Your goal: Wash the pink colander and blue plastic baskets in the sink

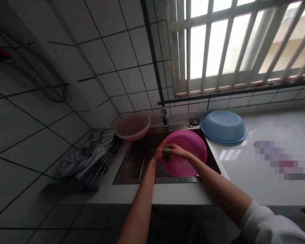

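Two bare hands are working over the sink (pixel 136 162), and a round pink basket (pixel 193 144) is sitting between them and the tap (pixel 164 117), partly inside the sink, with its open side facing up toward the head. The left grip (pixel 158 153) is closing around the basket's left rim, thumb side up; the fingertips beneath are hiding from view. The right grip (pixel 176 151) is reaching inside that same edge and pinching a small greenish cloth or scrubber (pixel 166 151), which is bunching up between the two hands.

The basket is looking like thin, perforated plastic, so it is probably weighing little, staying fairly stiff in the wall and giving slightly at the rim. Glints across its bottom are suggesting water, which is likely making the smooth plastic slippery; pressing on one side could be turning or tipping it. The rim is offering the surest hold, with fingers under and thumb over, while the holes are giving little purchase. The scrubber is appearing soft and crushable, best taken in a bunch.

A paler pink bowl (pixel 134 127) is resting at the sink's left back corner, and a blue basket (pixel 223 126) is lying upside down on the white bench (pixel 246 183) to the right.
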Available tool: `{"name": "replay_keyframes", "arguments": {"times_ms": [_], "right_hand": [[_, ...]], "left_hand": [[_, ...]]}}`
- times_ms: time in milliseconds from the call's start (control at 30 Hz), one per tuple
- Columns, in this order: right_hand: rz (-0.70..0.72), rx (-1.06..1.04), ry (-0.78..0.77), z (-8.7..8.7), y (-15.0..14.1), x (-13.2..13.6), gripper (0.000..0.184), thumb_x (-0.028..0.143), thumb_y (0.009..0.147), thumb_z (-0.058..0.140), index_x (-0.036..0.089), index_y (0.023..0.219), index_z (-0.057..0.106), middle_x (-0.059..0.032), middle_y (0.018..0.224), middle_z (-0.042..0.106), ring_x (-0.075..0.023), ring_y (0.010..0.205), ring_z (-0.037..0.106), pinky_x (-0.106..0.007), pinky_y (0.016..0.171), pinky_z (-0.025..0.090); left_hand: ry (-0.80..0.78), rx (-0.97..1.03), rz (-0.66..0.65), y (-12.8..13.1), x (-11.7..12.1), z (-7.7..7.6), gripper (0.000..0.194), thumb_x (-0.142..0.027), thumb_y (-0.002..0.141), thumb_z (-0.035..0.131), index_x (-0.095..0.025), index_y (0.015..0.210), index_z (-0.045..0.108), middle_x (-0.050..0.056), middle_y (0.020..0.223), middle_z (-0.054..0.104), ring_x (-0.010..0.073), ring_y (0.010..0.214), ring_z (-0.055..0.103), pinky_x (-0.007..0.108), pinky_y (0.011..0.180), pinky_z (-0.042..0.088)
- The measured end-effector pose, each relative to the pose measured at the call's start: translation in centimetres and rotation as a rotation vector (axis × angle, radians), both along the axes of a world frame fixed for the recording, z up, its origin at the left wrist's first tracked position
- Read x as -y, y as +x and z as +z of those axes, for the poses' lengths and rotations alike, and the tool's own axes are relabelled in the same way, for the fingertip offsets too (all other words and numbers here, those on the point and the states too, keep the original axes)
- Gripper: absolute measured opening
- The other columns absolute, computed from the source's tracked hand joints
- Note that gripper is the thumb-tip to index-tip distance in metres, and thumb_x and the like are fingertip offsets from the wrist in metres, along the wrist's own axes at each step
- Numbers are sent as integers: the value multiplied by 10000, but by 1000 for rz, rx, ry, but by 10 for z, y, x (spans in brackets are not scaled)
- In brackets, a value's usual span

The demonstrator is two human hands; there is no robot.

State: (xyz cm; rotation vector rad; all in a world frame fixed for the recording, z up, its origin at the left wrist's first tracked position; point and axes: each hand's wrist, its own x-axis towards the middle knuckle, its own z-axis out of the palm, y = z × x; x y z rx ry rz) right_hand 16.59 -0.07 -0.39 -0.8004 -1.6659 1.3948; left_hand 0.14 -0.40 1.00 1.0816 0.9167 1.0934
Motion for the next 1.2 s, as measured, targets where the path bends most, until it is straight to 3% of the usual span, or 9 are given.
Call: {"name": "replay_keyframes", "arguments": {"times_ms": [133,300,433,667,733,867,933,1100,1200], "right_hand": [[-381,-90,32,-1,12,-14,164,310,769,575,191,871,624,-41,873,681,-191,795,578,-297,743,503],[-102,-54,24,-4,-1,-3,203,253,760,555,178,922,652,-32,845,671,-166,721,563,-264,674,482],[146,46,26,-11,-13,7,180,189,719,579,161,877,661,-24,811,669,-147,683,556,-242,634,459],[-374,16,77,-7,6,-10,145,240,776,532,179,876,617,-34,843,663,-167,728,565,-266,666,474],[-300,-11,45,-6,4,-8,167,251,766,525,184,890,615,-26,828,653,-161,698,555,-265,645,466],[151,25,-36,-7,-6,3,190,258,724,561,168,869,646,-23,775,652,-152,643,553,-261,613,455],[123,32,-25,-6,-4,2,166,271,719,582,168,833,646,-26,766,656,-159,657,562,-265,627,459],[-331,-73,33,-1,12,-11,169,339,780,587,189,846,625,-36,847,676,-180,751,581,-291,715,495],[-85,-32,-14,-6,4,-6,169,314,770,589,178,857,641,-29,803,664,-166,678,564,-283,659,484]], "left_hand": [[63,19,-38,6,-1,-1,510,-608,811,755,-176,1082,754,62,1105,758,251,1139,630,391,1099,414],[52,51,-8,-1,6,2,392,-460,796,781,-185,1061,689,-2,946,701,172,894,635,308,896,486],[63,5,25,-2,10,7,540,-486,830,782,-231,1282,635,25,1091,727,212,1049,651,346,997,466],[41,-48,-67,6,6,2,667,-653,761,806,-204,1250,737,123,1368,693,348,1369,544,476,1201,339],[40,-27,-65,5,5,2,693,-674,778,781,-202,1282,730,124,1362,699,349,1364,553,490,1207,338],[52,-91,5,1,3,2,696,-690,764,781,-200,1257,748,114,1375,693,349,1357,561,479,1219,334],[79,-127,18,1,2,1,680,-679,740,806,-209,1229,760,109,1393,683,348,1377,545,470,1232,318],[106,-90,-74,7,3,1,678,-674,759,795,-194,1235,749,129,1397,676,341,1394,530,475,1225,327],[69,-80,-27,6,4,3,696,-687,756,784,-183,1233,743,116,1291,724,335,1334,573,464,1185,375]]}}
